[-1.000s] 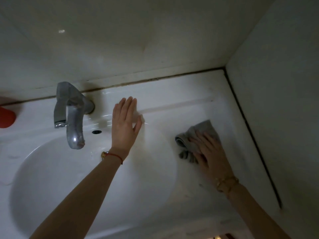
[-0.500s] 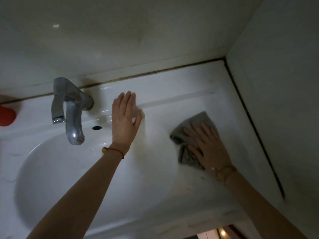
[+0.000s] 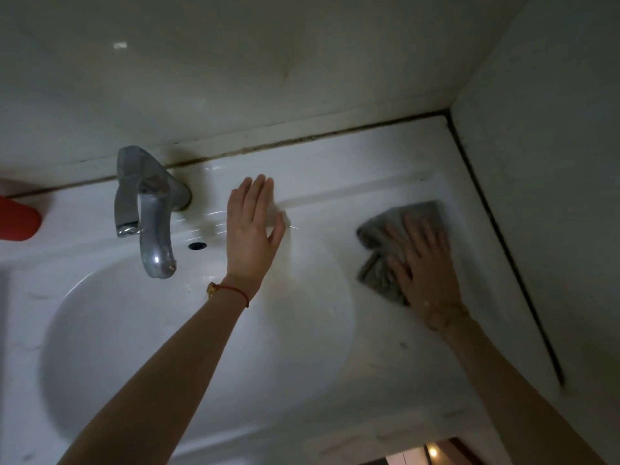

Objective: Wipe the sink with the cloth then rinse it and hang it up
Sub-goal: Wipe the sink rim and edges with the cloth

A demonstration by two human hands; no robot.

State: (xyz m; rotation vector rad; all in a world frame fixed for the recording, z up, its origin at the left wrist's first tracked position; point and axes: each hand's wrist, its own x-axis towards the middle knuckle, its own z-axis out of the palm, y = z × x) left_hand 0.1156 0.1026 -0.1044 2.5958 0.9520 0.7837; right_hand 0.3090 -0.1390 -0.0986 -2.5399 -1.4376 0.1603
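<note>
Meanwhile right hand (image 3: 421,263), flat on cloth (image 3: 379,256), slid rightward; left hand (image 3: 251,236) stays spread.

The white sink (image 3: 335,182) is hemmed in at the back by a wall (image 3: 235,78) and on the right by a side wall (image 3: 553,196), meeting in a corner. The chrome faucet (image 3: 151,216) overhangs the bowl's back edge, and a red object (image 3: 16,219) sits at the far left. The left hand (image 3: 251,236) lies flat on the rim beside the faucet; the right hand (image 3: 422,263) presses a grey cloth (image 3: 379,256) on the right ledge near the side wall. The bowl itself lies open, as does the ledge between the hands.
</note>
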